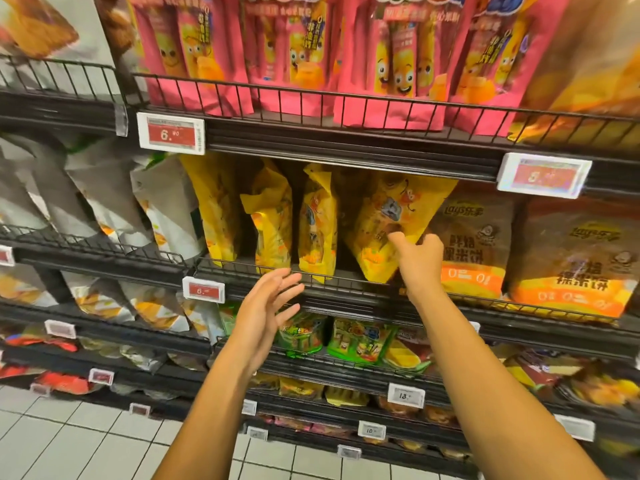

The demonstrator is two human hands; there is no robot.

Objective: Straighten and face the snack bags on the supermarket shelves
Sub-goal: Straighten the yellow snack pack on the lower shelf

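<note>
Several yellow snack bags stand on the middle shelf (346, 285). The rightmost yellow bag (391, 216) leans left with its front facing out. My right hand (417, 258) reaches its lower right edge, thumb and fingers spread, touching or nearly touching it. Two narrower yellow bags (270, 220) (318, 223) stand turned sideways to its left, and another yellow bag (216, 206) leans further left. My left hand (268, 306) hovers open in front of the shelf's wire rail, below the sideways bags, holding nothing.
Pink bags (291, 53) fill the shelf above. Brown and orange bags (474, 244) stand right of the yellow ones, white bags (162, 199) to the left. Green packs (356, 341) lie on the shelf below. Price tags (170, 133) hang on the shelf edges. Tiled floor (69, 441) lies bottom left.
</note>
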